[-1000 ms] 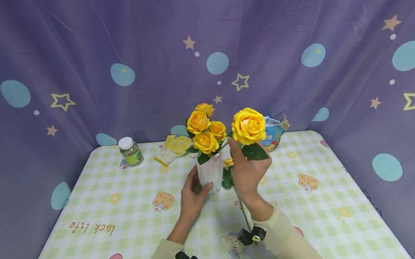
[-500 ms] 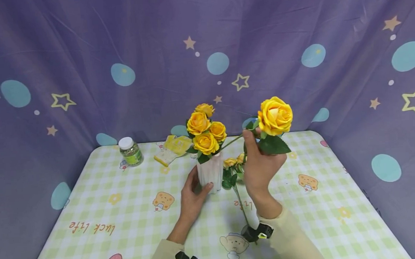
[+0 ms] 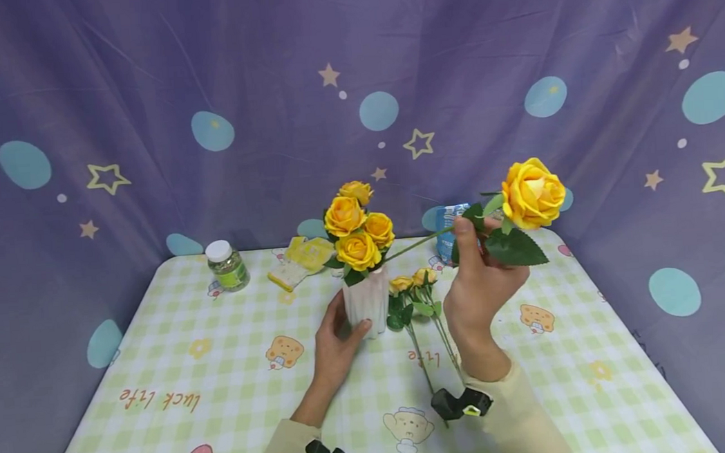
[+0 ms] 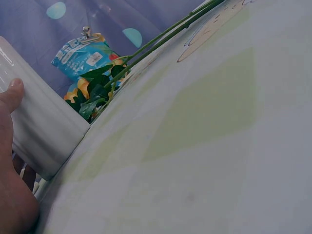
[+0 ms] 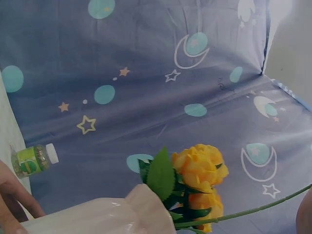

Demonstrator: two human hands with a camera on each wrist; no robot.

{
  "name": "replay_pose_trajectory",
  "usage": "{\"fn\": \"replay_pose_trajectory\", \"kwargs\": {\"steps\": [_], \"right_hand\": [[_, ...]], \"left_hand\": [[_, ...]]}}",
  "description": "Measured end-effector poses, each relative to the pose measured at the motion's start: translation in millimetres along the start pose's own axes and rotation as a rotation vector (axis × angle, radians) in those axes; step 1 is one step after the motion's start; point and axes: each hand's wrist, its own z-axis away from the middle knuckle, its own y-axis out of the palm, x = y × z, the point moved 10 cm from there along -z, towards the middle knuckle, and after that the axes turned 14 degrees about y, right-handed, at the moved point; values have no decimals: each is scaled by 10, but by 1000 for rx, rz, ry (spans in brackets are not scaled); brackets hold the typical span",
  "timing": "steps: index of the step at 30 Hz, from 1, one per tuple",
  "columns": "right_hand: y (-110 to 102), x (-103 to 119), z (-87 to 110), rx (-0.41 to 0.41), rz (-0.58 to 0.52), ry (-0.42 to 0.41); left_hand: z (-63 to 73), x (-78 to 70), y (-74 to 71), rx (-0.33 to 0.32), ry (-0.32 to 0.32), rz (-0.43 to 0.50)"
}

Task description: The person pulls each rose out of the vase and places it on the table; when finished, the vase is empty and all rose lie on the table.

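A white ribbed vase [image 3: 372, 302] stands upright on the table with several yellow roses [image 3: 356, 250] in its mouth. My left hand [image 3: 335, 349] grips its lower side, the thumb lying across the front. In the left wrist view the thumb presses the vase wall [image 4: 46, 114]. To the right, my right hand [image 3: 484, 299] pinches a long-stemmed yellow rose [image 3: 533, 194] just below its leaves. Its stem slants down left to the vase's mouth; in the right wrist view the stem [image 5: 253, 210] reaches the rim [image 5: 148, 209]. Two more yellow roses [image 3: 424, 277] lie right of the vase.
A white-capped jar [image 3: 228, 268] stands at the back left. Near it lies a crumpled yellow-and-white item [image 3: 305, 259]. A blue pouch [image 3: 450, 236], clipped at the top, stands behind my right hand. A purple curtain [image 3: 265, 66] hangs behind the checked table.
My right hand has moved right and slightly up with the rose, so more of its stem shows beside the vase. The left hand and vase have stayed put.
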Motion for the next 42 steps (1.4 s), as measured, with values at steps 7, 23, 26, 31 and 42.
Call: {"fn": "replay_pose_trajectory", "kwargs": {"steps": [7, 23, 26, 31, 42], "right_hand": [[-55, 72, -76, -12, -19, -19], [-196, 175, -265, -72, -34, -28], [-228, 166, -301, -72, -26, -24], [-265, 119, -350, -24, 3, -11], [-420, -65, -438, 96, 129, 37]], "left_hand": [[4, 8, -5, -1, -13, 1], [14, 6, -10, -1, -14, -1], [14, 4, -11, -1, -12, 1], [11, 2, -10, -2, -11, 0], [3, -8, 5, -4, -14, 18]]}}
